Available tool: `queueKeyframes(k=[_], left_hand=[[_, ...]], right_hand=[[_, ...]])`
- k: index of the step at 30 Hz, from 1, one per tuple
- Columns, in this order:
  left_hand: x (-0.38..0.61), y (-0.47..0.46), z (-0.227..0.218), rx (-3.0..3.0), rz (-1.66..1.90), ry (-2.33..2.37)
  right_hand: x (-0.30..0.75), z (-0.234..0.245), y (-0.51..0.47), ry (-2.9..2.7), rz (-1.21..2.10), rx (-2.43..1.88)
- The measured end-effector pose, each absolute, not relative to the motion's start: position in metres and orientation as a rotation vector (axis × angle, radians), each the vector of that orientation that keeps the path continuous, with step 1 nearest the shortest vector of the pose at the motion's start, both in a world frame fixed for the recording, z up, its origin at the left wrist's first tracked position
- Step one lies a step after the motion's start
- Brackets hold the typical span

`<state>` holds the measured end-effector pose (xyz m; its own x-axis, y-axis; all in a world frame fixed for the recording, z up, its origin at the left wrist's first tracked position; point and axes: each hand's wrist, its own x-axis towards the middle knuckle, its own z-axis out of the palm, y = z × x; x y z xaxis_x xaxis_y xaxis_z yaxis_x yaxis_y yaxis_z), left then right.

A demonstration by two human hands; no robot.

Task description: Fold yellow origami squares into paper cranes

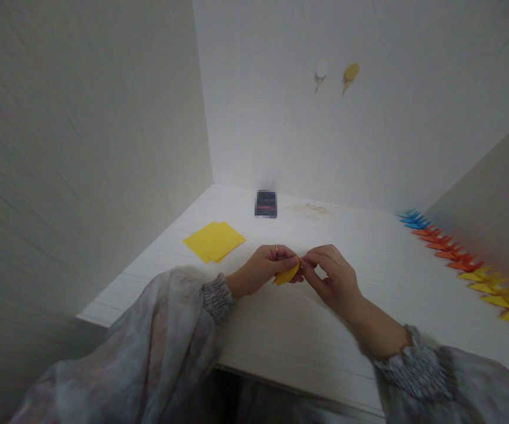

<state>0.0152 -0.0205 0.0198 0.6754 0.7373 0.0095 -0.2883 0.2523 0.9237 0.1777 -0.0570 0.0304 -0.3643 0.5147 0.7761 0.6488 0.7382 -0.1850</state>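
Note:
A small piece of folded yellow origami paper (286, 275) is held above the white table, near its front. My left hand (266, 266) is closed on it, thumb on top and fingers behind. At the paper's right end, the thumb and forefinger of my right hand (331, 277) pinch together at its tip. What the right fingertips grip is small, but it appears to be that same paper's end. Flat yellow paper sheets (213, 240), partly overlapping, lie on the table beyond my left wrist.
A row of folded paper figures (455, 253), blue, orange-red and yellow, runs along the table's right side. A dark, blurred-out object (266, 204) stands at the back by the wall. Two hooks, one white (320, 70) and one yellow (351, 72), are on the wall. Walls border the table left and right.

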Motion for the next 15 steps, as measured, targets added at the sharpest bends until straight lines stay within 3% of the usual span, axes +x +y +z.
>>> queueKeyframes(k=[15], left_hand=[[0.0154, -0.0217, 0.0229, 1.151, 0.726, 0.464]], right_hand=[[0.1795, 0.0295, -0.0560, -2.071, -0.248, -0.847]])
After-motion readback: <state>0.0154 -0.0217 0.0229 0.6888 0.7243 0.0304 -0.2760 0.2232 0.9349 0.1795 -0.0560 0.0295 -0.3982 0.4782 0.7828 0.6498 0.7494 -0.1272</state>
